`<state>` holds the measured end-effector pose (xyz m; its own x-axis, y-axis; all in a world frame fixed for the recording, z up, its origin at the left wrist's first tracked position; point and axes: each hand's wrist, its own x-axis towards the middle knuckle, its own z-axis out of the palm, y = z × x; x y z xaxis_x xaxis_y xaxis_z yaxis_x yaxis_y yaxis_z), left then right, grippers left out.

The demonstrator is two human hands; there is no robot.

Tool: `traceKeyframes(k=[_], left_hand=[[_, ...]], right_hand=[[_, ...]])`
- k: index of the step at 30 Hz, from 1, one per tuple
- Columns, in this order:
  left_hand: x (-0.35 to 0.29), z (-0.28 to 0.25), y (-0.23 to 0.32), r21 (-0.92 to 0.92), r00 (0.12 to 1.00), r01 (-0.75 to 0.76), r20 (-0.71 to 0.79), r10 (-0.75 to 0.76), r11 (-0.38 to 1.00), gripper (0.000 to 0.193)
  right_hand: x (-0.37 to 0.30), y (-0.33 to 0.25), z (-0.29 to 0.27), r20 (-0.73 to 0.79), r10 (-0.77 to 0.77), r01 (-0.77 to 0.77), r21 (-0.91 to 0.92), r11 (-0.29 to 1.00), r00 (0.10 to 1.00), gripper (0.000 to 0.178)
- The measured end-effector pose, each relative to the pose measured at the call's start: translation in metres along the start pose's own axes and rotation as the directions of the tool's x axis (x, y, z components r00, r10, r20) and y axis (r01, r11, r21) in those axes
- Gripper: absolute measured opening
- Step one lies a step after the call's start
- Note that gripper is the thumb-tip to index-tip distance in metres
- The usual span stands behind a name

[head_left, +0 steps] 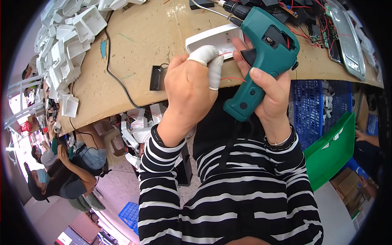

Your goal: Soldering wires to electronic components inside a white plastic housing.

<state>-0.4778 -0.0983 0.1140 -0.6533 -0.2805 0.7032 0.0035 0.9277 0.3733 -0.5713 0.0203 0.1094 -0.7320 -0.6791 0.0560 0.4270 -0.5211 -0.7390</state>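
While my right hand [267, 92] grips the teal plastic electric screwdriver [263, 53], my left hand [192, 87] pinches the white rectangular plastic housing [212, 41]; light, rigid, probably brittle; best held by its edges.

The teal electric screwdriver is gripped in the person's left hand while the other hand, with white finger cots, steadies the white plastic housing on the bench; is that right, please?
Not quite. The head view shows the teal electric screwdriver in the right hand, not the left. The left hand, wearing the white finger cots, is at the white plastic housing on the bench.
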Motion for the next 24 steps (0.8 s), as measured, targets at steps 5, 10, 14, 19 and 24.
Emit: traceKeyframes(k=[5, 10, 14, 19, 24], left_hand=[[-0.008, 0.007, 0.001, -0.109, 0.985, 0.150, -0.071, -0.158, 0.983, 0.023], [-0.012, 0.008, -0.001, -0.221, 0.968, 0.212, -0.084, -0.236, 0.952, 0.023], [-0.012, 0.007, 0.006, -0.186, 0.984, 0.169, -0.028, -0.177, 0.968, 0.016], [-0.020, 0.010, 0.008, -0.207, 0.967, 0.230, -0.060, -0.247, 0.951, 0.022], [-0.021, 0.009, 0.011, -0.265, 0.960, 0.266, -0.017, -0.280, 0.927, 0.021]], right_hand=[[-0.012, -0.004, -0.008, 0.010, -0.083, 0.083, -0.169, 0.982, 0.997, 0.064], [-0.025, -0.006, -0.015, 0.052, -0.183, 0.189, -0.362, 0.913, 0.982, 0.062], [-0.028, -0.006, -0.006, -0.011, -0.193, 0.174, -0.387, 0.906, 0.981, 0.059], [-0.028, -0.005, -0.004, 0.052, -0.318, 0.301, -0.498, 0.813, 0.947, 0.053], [-0.025, -0.004, -0.003, 0.074, -0.366, 0.345, -0.542, 0.766, 0.928, 0.048]])
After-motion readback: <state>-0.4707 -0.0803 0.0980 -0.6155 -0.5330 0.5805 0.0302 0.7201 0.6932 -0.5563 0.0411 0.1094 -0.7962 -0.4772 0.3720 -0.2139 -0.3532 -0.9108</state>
